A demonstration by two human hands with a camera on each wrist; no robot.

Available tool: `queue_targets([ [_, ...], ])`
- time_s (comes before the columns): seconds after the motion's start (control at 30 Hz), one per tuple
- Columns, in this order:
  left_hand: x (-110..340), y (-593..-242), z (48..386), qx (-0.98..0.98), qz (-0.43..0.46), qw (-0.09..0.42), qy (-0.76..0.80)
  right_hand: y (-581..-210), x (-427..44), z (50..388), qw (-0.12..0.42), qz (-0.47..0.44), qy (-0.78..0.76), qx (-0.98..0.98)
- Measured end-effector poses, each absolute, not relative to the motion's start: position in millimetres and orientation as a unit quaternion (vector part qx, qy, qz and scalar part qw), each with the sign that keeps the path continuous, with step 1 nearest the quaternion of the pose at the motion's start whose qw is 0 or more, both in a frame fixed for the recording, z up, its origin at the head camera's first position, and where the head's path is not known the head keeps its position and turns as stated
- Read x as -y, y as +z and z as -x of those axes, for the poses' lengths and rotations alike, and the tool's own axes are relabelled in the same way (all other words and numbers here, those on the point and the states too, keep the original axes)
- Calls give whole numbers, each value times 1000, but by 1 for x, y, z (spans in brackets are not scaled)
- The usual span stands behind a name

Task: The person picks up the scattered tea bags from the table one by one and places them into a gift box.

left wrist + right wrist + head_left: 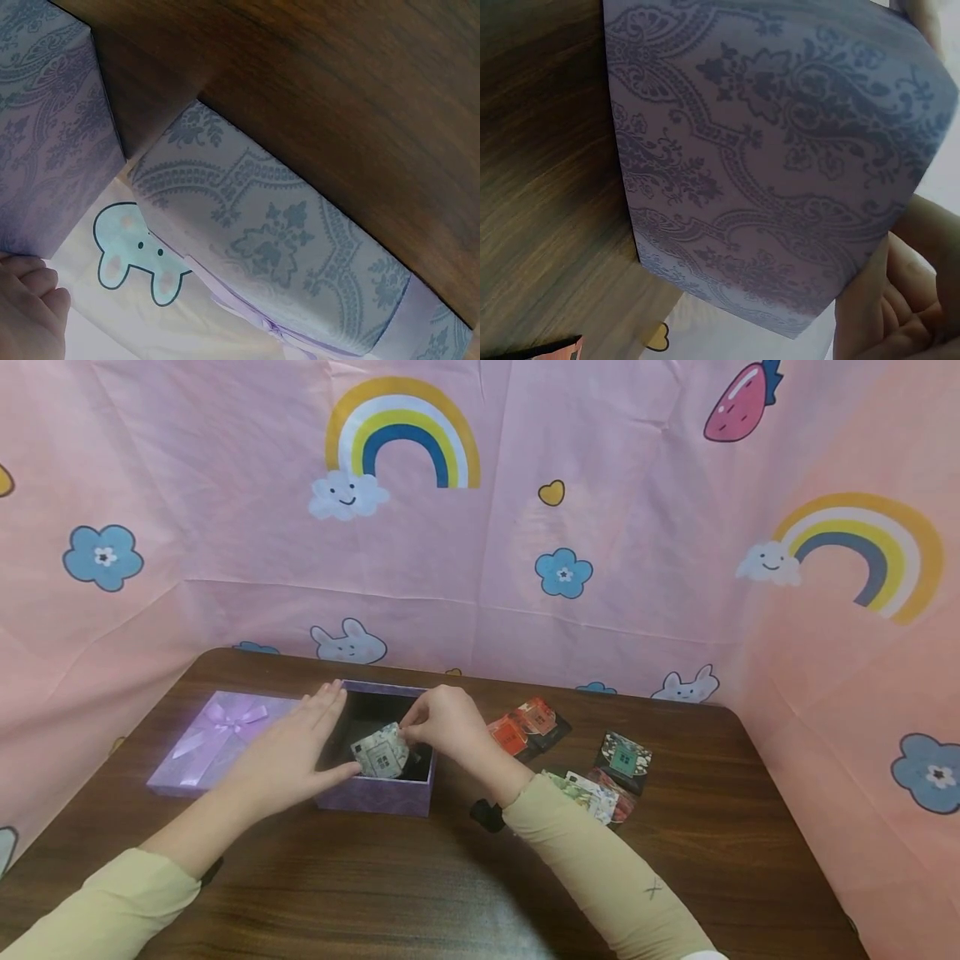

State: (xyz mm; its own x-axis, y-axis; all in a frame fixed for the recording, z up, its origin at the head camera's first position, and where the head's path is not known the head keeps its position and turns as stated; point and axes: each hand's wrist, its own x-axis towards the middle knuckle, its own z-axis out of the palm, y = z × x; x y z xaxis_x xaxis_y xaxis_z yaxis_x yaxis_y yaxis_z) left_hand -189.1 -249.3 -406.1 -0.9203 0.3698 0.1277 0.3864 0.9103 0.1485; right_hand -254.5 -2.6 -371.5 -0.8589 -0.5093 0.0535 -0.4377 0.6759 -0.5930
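Purple patterned card forms a lidless box (pixel 375 797) on a brown wood-grain table (pixel 360 885), where a person's right hand (pixel 453 724) pinches a pale floral packet (pixel 381 753) between thumb and finger. The packet slants at the box's mouth, against the dark interior (whether it rests on anything inside, I cannot tell from here). The left hand (pixel 296 747) grasps nothing: its fingers lie straight along the box's left side, and its thumb reaches the near rim, close to the packet.

Farther left sits the lid (pixel 197 747), topped by a lilac bow (pixel 232 720). Right of the box lie two red-orange packets (pixel 525 727), then a black-and-green one (pixel 625 760) and an overlapping cluster of packets (pixel 596 795), partly behind the right sleeve (pixel 592 860).

The head view alone shows the packet in hand. The left wrist view brings out the scrollwork on the lid's side (a printed rabbit (pixel 142 251) appears upside down beyond it), while the right wrist view fills with the box's scroll-printed outer wall, the pinched packet hidden.
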Motion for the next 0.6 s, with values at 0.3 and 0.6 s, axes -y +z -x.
queue_targets([
  [0.3, 248, -406, 188, 976, 196, 50, -84, -379, -6, 258, 39, 252, -361, -897],
  [0.6, 249, -406, 189, 975, 197, 52, -86, -377, -27, 266, 31, 234, -438, -867],
])
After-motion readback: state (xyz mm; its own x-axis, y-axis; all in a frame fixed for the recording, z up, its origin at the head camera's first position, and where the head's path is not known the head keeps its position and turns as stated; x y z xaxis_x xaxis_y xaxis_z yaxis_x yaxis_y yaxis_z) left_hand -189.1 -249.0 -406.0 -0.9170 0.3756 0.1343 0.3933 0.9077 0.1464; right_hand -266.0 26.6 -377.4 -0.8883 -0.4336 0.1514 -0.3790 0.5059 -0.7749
